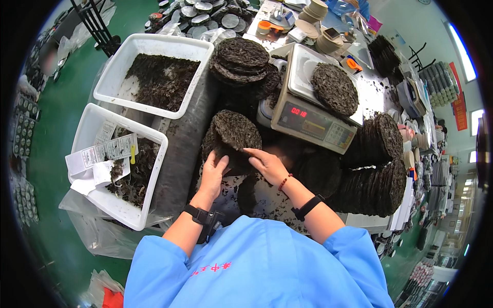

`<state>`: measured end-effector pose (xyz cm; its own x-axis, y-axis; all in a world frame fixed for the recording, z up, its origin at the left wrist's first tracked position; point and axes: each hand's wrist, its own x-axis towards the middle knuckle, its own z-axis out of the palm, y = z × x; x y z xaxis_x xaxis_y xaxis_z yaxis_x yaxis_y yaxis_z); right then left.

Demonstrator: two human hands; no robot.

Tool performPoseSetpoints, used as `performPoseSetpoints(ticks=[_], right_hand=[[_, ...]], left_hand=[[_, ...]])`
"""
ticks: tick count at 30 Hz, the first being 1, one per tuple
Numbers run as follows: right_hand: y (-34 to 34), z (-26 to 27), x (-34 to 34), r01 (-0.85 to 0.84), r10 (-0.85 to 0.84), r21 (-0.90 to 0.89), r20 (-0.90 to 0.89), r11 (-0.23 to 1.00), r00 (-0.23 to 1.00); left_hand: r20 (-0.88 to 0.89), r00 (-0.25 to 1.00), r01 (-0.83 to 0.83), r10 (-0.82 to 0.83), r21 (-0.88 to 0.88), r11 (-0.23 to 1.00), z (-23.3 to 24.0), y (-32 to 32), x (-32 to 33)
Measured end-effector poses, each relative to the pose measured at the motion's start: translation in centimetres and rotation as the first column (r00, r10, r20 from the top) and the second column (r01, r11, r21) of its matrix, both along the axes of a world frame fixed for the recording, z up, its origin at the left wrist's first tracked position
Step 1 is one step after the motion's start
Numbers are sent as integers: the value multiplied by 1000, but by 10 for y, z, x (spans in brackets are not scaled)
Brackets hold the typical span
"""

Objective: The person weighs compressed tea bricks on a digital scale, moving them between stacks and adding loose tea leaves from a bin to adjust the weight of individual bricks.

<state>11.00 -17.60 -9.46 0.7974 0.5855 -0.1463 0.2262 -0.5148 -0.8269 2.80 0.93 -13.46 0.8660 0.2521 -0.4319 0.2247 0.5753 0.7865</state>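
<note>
In the head view, my left hand (pixel 212 173) and my right hand (pixel 267 163) hold a round, dark dried seaweed sheet (pixel 238 133) between them at the middle. My right fingertips pinch its near edge; my left thumb and fingers are at the lower left edge, where other dark discs lie behind. Up and to the right, a digital scale (pixel 308 123) with a lit red display bears one more round seaweed disc (pixel 334 89) on its metal pan. Loose dark flakes are scattered over the metal table (pixel 269 204) near my body.
Two white plastic tubs (pixel 101 92) (pixel 163 144) on the left hold loose seaweed; the nearer also holds printed paper strips (pixel 109 150). A seaweed disc stack (pixel 242 57) stands behind my hands. Rows of discs (pixel 369 188) stand at right. Another person's arm (pixel 352 4) shows at the far top.
</note>
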Motion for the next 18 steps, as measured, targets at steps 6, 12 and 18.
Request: performPoseSetpoints(ticks=[6, 12, 18], right_hand=[[-39, 88, 31, 498, -580, 303, 512, 812, 634], [-79, 101, 19, 492, -632, 487, 174, 722, 755], [-39, 102, -17, 732, -278, 570, -684, 372, 674]], left_hand=[[-113, 980, -161, 161, 7, 987, -2, 34, -17], [323, 929, -291, 179, 340, 894, 57, 32, -21], [478, 816, -262, -325, 808, 528, 108, 12, -4]])
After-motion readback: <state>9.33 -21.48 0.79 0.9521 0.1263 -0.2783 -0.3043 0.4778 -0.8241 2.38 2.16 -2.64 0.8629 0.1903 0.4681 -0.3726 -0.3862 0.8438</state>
